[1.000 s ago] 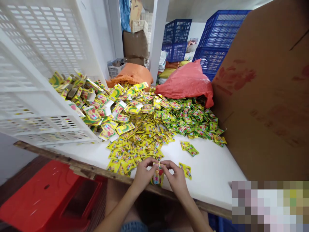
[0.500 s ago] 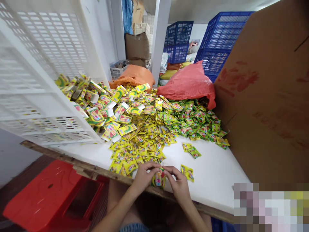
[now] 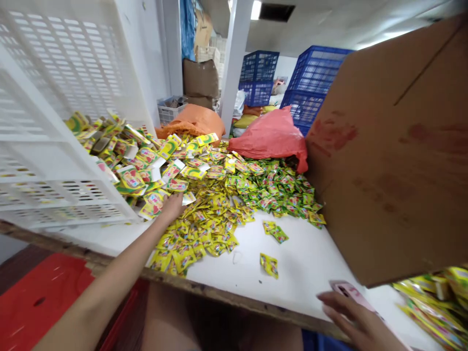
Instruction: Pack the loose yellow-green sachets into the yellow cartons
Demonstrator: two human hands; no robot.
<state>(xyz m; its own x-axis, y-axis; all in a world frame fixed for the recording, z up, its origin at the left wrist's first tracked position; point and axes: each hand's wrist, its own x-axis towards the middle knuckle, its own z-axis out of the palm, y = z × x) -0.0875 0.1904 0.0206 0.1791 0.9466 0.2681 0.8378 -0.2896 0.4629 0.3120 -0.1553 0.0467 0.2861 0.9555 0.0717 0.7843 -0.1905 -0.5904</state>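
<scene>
My left hand (image 3: 173, 206) reaches to the pile of yellow-and-green printed small boxes (image 3: 130, 179) at the left. Its fingers are closed on a small box (image 3: 188, 198) whose white end shows beside them; part of the grip is hidden. At the lower right, my right hand (image 3: 349, 312) is open, fingers stretched out, with no object visible in it. It is over a pink phone (image 3: 353, 292) near the table edge. Between the hands lie a heap of yellow sachets (image 3: 208, 219), a heap of green sachets (image 3: 278, 183) and a loose yellow sachet (image 3: 269, 265).
A white crate (image 3: 73, 195) stands on its side at the left. A large cardboard box (image 3: 395, 170) rises at the right, with yellow-green packets (image 3: 438, 302) beside it. Orange (image 3: 199, 118) and red sacks (image 3: 270, 134) lie behind the heaps. A red stool (image 3: 44, 297) is below.
My hands have parted from the printed packet they both held in front. The left moved up-left to the small boxes, the right to the lower right. The view has turned right.
</scene>
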